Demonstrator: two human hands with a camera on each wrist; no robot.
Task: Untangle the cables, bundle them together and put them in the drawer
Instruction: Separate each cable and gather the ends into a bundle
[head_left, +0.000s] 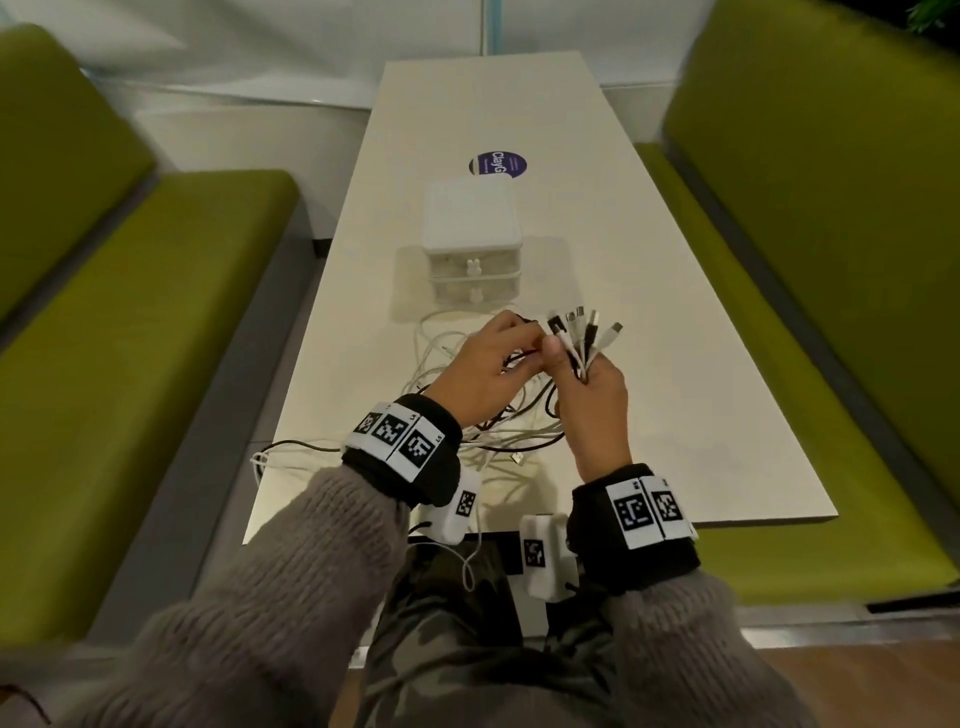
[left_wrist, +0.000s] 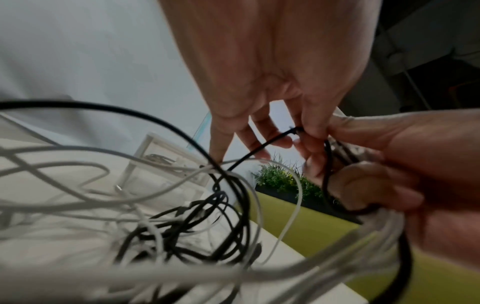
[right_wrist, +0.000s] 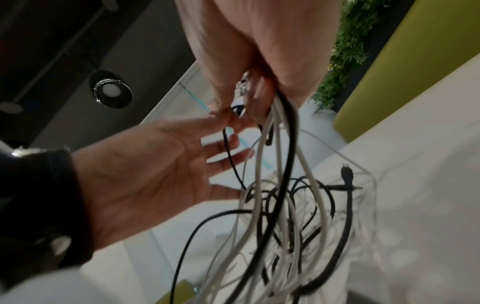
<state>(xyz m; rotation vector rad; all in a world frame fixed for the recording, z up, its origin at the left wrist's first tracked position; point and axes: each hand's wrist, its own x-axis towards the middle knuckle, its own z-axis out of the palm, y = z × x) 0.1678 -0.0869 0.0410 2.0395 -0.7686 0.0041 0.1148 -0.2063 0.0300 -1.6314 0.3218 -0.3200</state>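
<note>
A tangle of white and black cables (head_left: 467, 410) lies on the cream table (head_left: 675, 364), near its front edge. My right hand (head_left: 576, 364) is raised above it and grips a bunch of cable ends (head_left: 584, 332) whose plugs fan out upward. The held strands (right_wrist: 283, 144) hang down into the tangle (right_wrist: 298, 216). My left hand (head_left: 514, 343), right beside it, pinches one thin black cable (left_wrist: 262, 146) between thumb and forefinger, close to the bunch. Behind the tangle stands a small white drawer unit (head_left: 471, 249) with both drawers closed.
A round purple sticker (head_left: 497, 164) sits on the table beyond the drawer unit. Green upholstered benches (head_left: 130, 312) run along both long sides. A few cable loops (head_left: 260, 457) hang over the table's front left edge. A planter with greenery (left_wrist: 280, 181) stands beyond the right bench.
</note>
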